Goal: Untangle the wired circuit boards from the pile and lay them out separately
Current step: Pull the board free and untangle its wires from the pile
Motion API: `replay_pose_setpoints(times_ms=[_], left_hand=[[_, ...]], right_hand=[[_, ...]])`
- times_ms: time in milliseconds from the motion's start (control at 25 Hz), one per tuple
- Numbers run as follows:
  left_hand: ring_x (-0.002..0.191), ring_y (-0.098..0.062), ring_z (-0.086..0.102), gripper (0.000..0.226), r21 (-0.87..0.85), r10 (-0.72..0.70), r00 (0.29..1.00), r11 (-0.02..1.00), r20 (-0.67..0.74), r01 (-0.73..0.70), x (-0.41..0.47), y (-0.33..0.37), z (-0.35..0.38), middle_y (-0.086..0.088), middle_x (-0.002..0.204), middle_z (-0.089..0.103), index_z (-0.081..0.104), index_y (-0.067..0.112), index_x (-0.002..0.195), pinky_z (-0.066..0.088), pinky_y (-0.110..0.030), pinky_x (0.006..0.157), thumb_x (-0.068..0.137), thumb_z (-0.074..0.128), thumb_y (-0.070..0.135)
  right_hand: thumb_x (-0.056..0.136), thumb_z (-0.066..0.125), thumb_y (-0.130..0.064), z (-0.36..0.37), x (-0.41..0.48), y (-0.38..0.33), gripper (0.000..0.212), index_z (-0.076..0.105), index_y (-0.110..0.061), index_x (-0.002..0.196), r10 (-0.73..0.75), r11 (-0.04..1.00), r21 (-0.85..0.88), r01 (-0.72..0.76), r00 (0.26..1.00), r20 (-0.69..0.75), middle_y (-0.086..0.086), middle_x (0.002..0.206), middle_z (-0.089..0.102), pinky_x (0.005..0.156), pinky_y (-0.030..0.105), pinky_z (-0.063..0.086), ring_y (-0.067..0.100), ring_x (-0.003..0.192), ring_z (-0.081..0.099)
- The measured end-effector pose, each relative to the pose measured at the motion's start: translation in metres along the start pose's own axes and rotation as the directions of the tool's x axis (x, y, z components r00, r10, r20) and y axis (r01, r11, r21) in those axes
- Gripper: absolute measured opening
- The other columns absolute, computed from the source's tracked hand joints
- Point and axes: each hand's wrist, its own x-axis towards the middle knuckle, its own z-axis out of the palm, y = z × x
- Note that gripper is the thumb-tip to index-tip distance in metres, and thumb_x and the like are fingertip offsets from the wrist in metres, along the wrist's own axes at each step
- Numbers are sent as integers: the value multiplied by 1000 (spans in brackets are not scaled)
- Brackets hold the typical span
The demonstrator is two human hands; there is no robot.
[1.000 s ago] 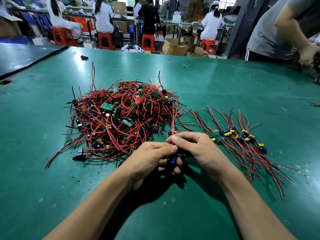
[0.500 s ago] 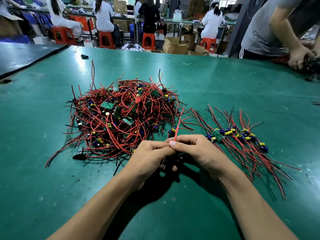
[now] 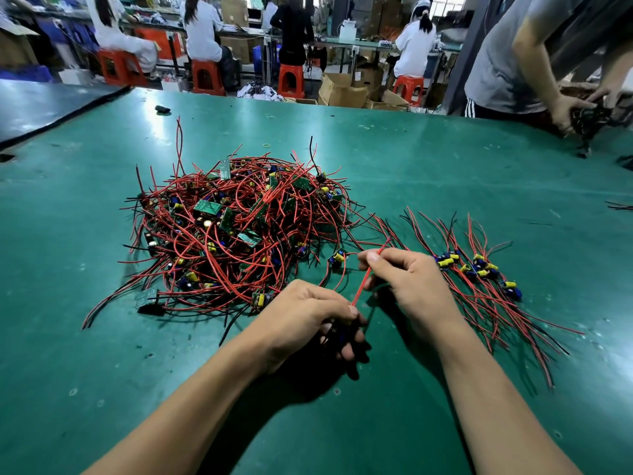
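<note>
**Q:** Two hands are shown. What does each hold?
**A:** Left hand curls round a small dark board, mostly hidden. Right hand pinches its thin red wire, drawn straight between them.
**Q:** And the pile?
**A:** Pile, a glossy tangle of red and black leads with flat green boards, lies just beyond the left hand. Separated boards fan out beside the right hand. Smooth green mat stretches wide beyond both.

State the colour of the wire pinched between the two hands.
Red wire, clearest in the head view.
</note>
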Motion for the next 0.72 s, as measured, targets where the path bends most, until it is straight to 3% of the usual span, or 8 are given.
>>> replay_pose_setpoints(times_ms=[120, 240, 360, 480, 560, 640, 720], left_hand=[[48, -22, 62, 16, -1, 5, 998, 1000, 55, -5, 0, 4, 1, -21, 72, 69, 72, -7, 84, 50, -22, 50, 89, 60, 2], [47, -22, 61, 17, -24, -2, 996, 1000, 92, 4, -2, 6, -3, -21, 71, 68, 72, -7, 84, 49, -23, 48, 89, 60, 3], [47, -23, 61, 17, -50, -21, 997, 998, 80, 25, -4, 6, -9, -21, 70, 68, 72, -6, 83, 49, -24, 47, 89, 60, 3], [49, -22, 61, 16, -48, -36, 998, 998, 55, 39, -5, 4, -10, -21, 72, 69, 72, -7, 87, 50, -23, 48, 90, 60, 3], [51, -22, 62, 17, -67, -22, 1000, 997, 17, 23, -4, 2, -8, -21, 75, 69, 70, -8, 92, 50, -23, 48, 93, 58, 4], [52, -21, 63, 20, -79, 19, 998, 997, -56, -24, -1, 0, -7, -19, 77, 70, 68, -8, 97, 51, -24, 49, 96, 56, 8], [54, -21, 64, 22, -85, 68, 989, 993, -135, -80, 1, -1, -7, -18, 79, 71, 68, -5, 99, 52, -25, 51, 98, 56, 13]], right_hand=[[99, 62, -18, 1, 2, -2, 19, 78, -15, 88, -27, 995, 94, 40, 990, -142, 2, 78, 75, 53, 27, 48, 12, 56, 58], [97, 65, -20, 5, 3, -6, 22, 77, -13, 80, 11, 962, 270, 45, 979, -202, 2, 74, 72, 47, 21, 46, 9, 48, 52], [98, 62, -24, 5, 3, -11, 30, 73, -11, 74, 119, 892, 451, -36, 981, -156, 1, 62, 60, 44, 20, 43, 9, 44, 47], [98, 61, -26, 5, 2, -13, 33, 67, -10, 69, 245, 758, 634, -153, 968, -60, -2, 53, 46, 41, 21, 38, 9, 40, 40], [98, 61, -31, 4, 2, -13, 33, 70, -11, 74, 248, 764, 622, -168, 968, -42, -3, 55, 49, 40, 20, 38, 7, 40, 40], [91, 63, -46, 4, 0, -12, 36, 75, -12, 87, 189, 862, 480, -164, 982, -3, -4, 64, 60, 45, 19, 41, 6, 46, 46], [79, 70, -55, 9, -4, -11, 46, 77, -14, 96, 157, 932, 305, -194, 977, 142, -1, 75, 67, 49, 20, 44, 9, 52, 53]])
